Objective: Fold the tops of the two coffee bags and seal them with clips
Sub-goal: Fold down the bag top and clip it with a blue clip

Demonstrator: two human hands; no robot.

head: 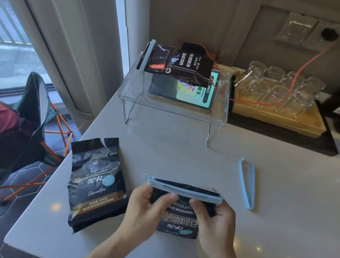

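My left hand [148,208] and right hand [212,221] grip black coffee bag [179,221] on white counter [182,157], thumbs just under folded top. Blue clip [184,190] sits closed across fold. Second coffee bag [95,186] lies left, top open, torn. Spare blue clip [246,184] lies right, spread in V. Third clipped bag [178,64] rests on clear acrylic stand [167,108].

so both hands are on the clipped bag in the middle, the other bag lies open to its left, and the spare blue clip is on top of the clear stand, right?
Not quite. The head view shows the spare blue clip lying on the counter, right of the clipped bag. The left hand and right hand hold that bag, and the open bag lies to its left.
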